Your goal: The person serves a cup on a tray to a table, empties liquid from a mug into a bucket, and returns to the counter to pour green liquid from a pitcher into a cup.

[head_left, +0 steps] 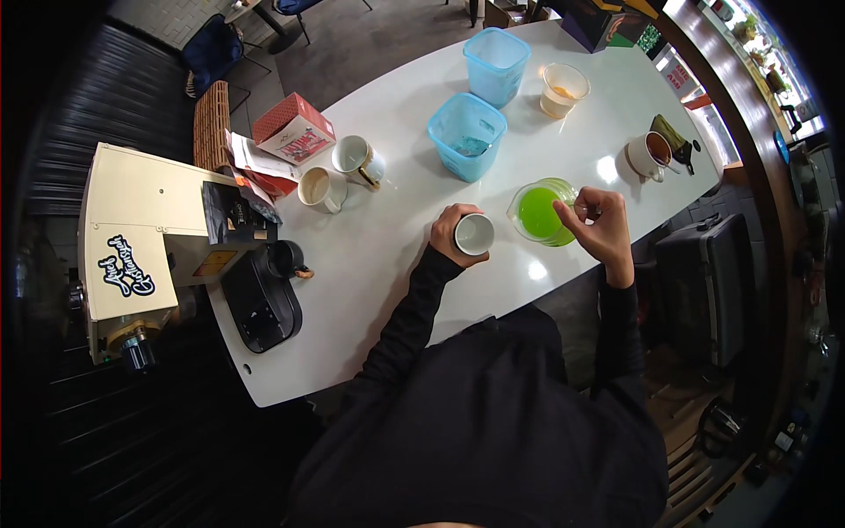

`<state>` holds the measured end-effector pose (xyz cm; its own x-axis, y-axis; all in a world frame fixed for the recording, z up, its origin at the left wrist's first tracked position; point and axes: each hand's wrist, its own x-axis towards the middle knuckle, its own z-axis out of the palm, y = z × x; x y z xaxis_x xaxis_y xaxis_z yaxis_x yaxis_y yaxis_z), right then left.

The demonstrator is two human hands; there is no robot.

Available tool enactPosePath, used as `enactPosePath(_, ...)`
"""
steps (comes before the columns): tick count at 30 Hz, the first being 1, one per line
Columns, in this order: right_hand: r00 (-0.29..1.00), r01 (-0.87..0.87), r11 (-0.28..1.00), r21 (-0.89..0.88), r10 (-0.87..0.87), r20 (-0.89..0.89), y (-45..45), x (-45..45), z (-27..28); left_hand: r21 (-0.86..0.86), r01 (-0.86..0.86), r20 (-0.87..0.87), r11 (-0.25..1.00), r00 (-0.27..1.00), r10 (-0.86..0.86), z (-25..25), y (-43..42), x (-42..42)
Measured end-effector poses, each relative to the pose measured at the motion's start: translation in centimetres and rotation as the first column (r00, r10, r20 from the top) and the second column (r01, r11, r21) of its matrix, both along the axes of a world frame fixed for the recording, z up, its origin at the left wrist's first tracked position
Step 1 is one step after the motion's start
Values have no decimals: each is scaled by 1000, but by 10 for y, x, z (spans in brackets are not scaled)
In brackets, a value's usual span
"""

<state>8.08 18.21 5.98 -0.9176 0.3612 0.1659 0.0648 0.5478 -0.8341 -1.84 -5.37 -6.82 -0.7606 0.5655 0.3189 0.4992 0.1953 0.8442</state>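
My left hand (449, 236) is wrapped round a small white cup (475, 235), which looks empty inside. To its right, my right hand (596, 224) grips the handle side of a clear glass jug (541, 212) holding bright green liquid. The jug is beside the cup, with a gap between them. Behind the cup, two light blue translucent containers (467, 136) (496, 67) stand on the white table (396, 299); the nearer one has something clear bluish in it.
Two mugs (322, 189) (354, 158) and a red box (295, 130) stand left, near a cream machine (132, 233) and a black scale (261, 302). A clear cup (563, 91) is behind; a white cup with brown contents (649, 157) and a green pouch (672, 141) lie right.
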Motion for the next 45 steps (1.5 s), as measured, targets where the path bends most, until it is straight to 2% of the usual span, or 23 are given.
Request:
enactPosePath(7,992,-111,987,116,104,66,-16,-12,22,17,-8,-9,1000,1000,8,-1,3,-2)
enactPosePath(9,981,-193,960,204,190,35,-20,-15,25,-10,-7,-113,1000,994,6,0,2,-3)
enactPosePath(12,976,-219,950,224,212,55,-30,-20,33,22,-21,-25,1000,999,22,2,4,0)
enactPosePath(18,963,-269,913,308,258,77,-38,-29,38,11,-33,-17,999,999,33,2,4,1)
enactPosePath(25,958,-286,887,363,261,118,-38,-34,45,21,-36,3,999,999,36,2,4,1)
enactPosePath(27,947,-312,871,379,254,198,-38,-34,49,21,-39,2,999,999,39,0,4,1)
enactPosePath(34,952,-300,868,395,245,185,-36,-36,57,43,-41,24,998,999,40,-3,4,0)
enactPosePath(36,952,-300,859,414,244,185,-36,-37,58,-2,-43,-64,999,997,43,-4,3,-2)
enactPosePath(45,950,-302,860,411,236,203,-38,-37,66,-5,-69,-70,998,995,68,-6,3,-1)
